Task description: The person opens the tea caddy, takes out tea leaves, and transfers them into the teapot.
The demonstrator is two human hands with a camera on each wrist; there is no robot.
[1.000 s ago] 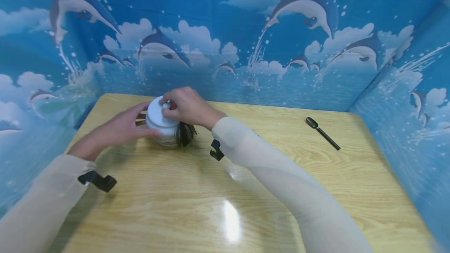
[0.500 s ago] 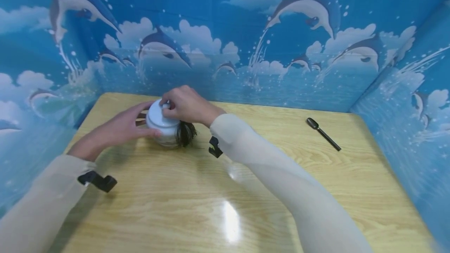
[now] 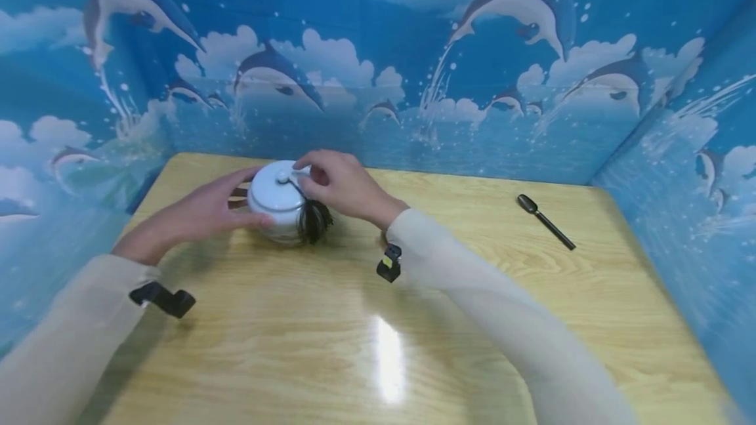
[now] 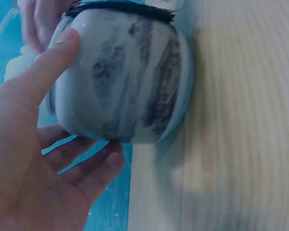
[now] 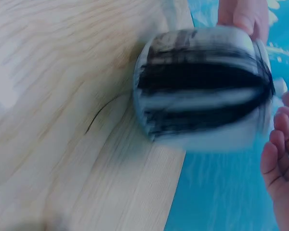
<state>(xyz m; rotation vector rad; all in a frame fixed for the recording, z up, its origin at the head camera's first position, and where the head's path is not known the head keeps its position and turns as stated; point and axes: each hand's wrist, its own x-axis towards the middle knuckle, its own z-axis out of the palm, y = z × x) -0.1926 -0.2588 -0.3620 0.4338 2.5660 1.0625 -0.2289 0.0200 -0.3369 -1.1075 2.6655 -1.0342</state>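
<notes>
A white lidded ceramic jar (image 3: 280,225) stands at the table's back left. Dark brushwork marks the jar's side (image 4: 115,72) in the left wrist view. From the round knob (image 3: 283,176) on its lid (image 3: 273,195) a black tassel (image 3: 315,220) hangs down the right side. My left hand (image 3: 207,212) holds the jar from the left, thumb in front and fingers behind. Just right of the knob, my right hand (image 3: 345,185) hovers over the lid's edge, its fingers loosely bent and apart from the knob. In the right wrist view, those fingers (image 5: 279,154) hold nothing visible.
A black spoon (image 3: 546,222) lies on the wooden table (image 3: 295,346) at the right. One thin dark strand (image 5: 103,110) lies beside the jar in the right wrist view. A blue dolphin-print cloth (image 3: 378,51) encloses the table's back and sides.
My right hand has let go of the lid's knob and moved right, so the knob now shows. My left hand keeps its hold on the jar.
</notes>
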